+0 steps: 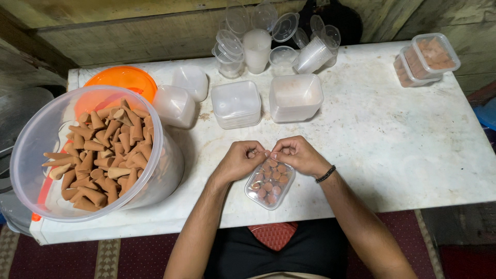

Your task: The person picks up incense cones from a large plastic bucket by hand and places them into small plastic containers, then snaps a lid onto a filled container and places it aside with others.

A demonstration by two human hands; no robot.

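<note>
A small clear plastic box holding several brown cones stands near the front edge of the white table. My left hand and my right hand meet just above the box's far rim, fingers curled in and fingertips touching. Something small seems pinched between the fingertips, but I cannot tell what it is. My right wrist wears a dark bracelet. A big clear tub full of brown cones stands to the left of my left arm.
An orange lid lies behind the tub. Empty clear boxes and lids sit mid-table, with round cups and lids at the back. Two stacked boxes filled with cones stand at the far right corner.
</note>
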